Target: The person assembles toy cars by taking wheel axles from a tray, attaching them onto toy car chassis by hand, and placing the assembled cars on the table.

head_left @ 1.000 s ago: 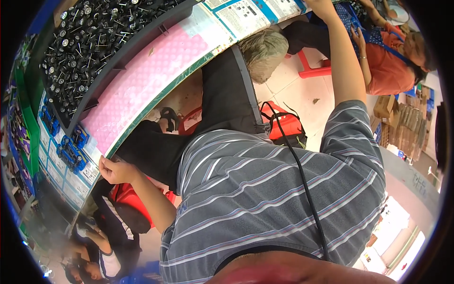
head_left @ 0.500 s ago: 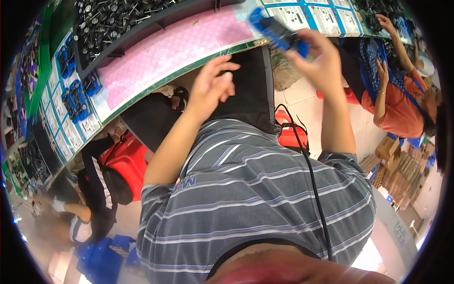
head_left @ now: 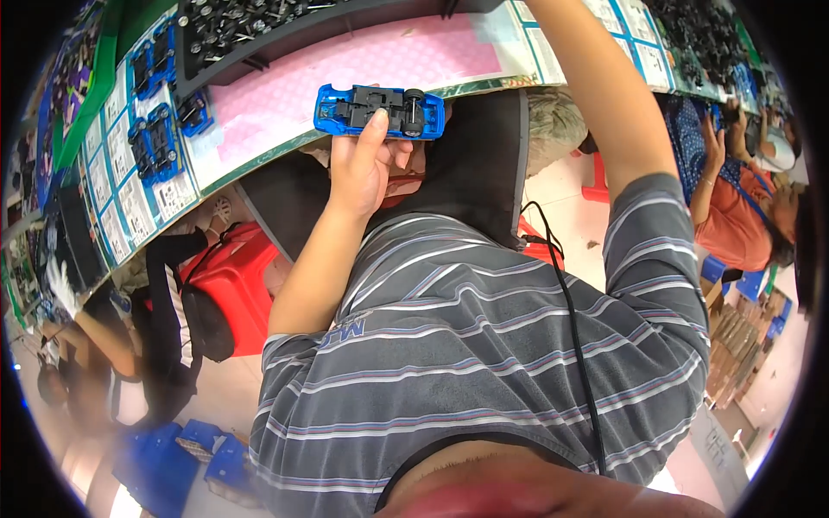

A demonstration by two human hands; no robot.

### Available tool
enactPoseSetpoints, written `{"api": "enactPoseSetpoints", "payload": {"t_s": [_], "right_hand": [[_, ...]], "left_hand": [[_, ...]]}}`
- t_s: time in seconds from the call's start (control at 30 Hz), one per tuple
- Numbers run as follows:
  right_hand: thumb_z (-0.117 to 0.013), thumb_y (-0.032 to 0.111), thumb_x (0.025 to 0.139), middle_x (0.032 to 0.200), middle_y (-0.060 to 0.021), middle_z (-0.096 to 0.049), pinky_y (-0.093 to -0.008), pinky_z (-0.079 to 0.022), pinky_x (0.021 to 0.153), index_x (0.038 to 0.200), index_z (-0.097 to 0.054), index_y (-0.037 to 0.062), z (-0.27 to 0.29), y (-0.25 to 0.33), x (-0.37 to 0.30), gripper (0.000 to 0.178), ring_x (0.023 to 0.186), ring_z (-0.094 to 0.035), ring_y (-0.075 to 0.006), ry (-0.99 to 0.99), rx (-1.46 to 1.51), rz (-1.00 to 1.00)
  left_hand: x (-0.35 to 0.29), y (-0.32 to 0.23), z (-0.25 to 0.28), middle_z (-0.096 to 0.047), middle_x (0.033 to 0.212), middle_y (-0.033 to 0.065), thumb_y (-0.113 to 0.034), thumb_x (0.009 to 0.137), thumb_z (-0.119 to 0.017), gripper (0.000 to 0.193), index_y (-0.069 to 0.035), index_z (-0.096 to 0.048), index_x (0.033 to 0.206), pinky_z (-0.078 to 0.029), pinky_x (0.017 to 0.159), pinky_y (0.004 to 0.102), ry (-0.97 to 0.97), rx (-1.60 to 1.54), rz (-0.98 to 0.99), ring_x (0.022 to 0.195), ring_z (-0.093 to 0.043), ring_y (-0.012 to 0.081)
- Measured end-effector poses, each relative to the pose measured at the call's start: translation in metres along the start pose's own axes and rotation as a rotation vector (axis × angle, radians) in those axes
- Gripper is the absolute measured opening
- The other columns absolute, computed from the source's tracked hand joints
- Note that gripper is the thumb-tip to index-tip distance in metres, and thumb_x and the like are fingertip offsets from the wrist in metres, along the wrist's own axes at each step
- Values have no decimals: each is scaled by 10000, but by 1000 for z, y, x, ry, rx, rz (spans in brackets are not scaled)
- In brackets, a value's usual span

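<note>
A table [head_left: 204,164] is curving across the upper part of the view. The wearer, in a grey striped shirt [head_left: 484,345], is facing its near edge. A co-worker in an orange top [head_left: 734,229] is sitting at far right; at far left, another person's white-gloved hand [head_left: 62,289] is showing. A red stool [head_left: 229,281] is standing below the table's left stretch.

On the table, a dark tray [head_left: 311,39] is holding a heap of small wheels [head_left: 233,30]. A pink sheet [head_left: 337,73] is lying in front of it.

Right forearm [head_left: 604,86]: reaching up and forward over the table; the right hand is falling beyond the upper edge of the picture, so I am unable to tell its state.

Left hand [head_left: 367,164]: gripping a blue toy car [head_left: 363,97], thumb pressing on its black underside, which is facing up. The car is overlapping the table's near edge in this view; contact is remaining unclear. Three more blue cars [head_left: 154,145] are lying left of the pink sheet. At the held car's right end, a wheel pair [head_left: 414,112] is sitting across the underside.
</note>
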State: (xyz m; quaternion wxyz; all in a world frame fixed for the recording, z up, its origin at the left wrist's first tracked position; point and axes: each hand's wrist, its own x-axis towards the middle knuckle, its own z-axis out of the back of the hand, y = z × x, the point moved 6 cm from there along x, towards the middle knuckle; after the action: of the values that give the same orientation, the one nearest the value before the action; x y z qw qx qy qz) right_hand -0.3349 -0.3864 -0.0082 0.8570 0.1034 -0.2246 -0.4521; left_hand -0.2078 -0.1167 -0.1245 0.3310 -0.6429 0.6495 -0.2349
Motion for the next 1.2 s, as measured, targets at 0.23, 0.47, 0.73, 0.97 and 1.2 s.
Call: {"api": "enactPoseSetpoints", "payload": {"t_s": [0.23, 0.47, 0.73, 0.97, 1.2], "right_hand": [[-776, 197, 822, 787, -173, -717, -384, -555, 674, 928, -731, -11, -50, -9, 39, 238, 718, -702, -293, -43, -12, 105], [-822, 146, 808, 758, -117, -713, -333, -519, 614, 908, -735, -21, -54, -27, 44, 213, 649, -655, -183, 42, 309, -306], [-712, 82, 883, 791, -85, -706, -301, -507, 628, 1035, -722, -35, -11, -28, -17, 193, 675, -626, -151, 125, 784, -333], [-717, 133, 884, 833, -126, -730, -348, -536, 659, 951, -735, -21, -42, 29, -2, 169, 686, -684, -202, 225, 204, -143], [-710, 241, 881, 940, -195, -729, -411, -538, 805, 986, -756, 21, -23, 12, -2, 248, 873, -694, -348, 166, -21, -102]], "left_hand": [[-22, -6, 31, -655, 951, 70, -205, 985, -628, 262, -56, -531, 1177, -474, 555, 246, -142, 7, -43, 721, -622, 131], [-4, 2, 30, -674, 975, 99, -238, 1012, -568, 261, -46, -546, 1188, -465, 567, 272, -62, 59, -27, 728, -620, 154], [-5, -2, 31, -666, 1008, 88, -227, 1000, -594, 319, -42, -517, 1249, -468, 585, 257, -43, 158, 13, 746, -629, 147], [-9, 4, 37, -676, 987, 91, -230, 1003, -586, 256, -46, -548, 1177, -469, 579, 261, -92, 149, 2, 743, -633, 143], [-5, 5, 23, -661, 879, 43, -238, 973, -654, 194, -61, -599, 1028, -469, 564, 227, -89, 130, 15, 678, -600, 100]]}}
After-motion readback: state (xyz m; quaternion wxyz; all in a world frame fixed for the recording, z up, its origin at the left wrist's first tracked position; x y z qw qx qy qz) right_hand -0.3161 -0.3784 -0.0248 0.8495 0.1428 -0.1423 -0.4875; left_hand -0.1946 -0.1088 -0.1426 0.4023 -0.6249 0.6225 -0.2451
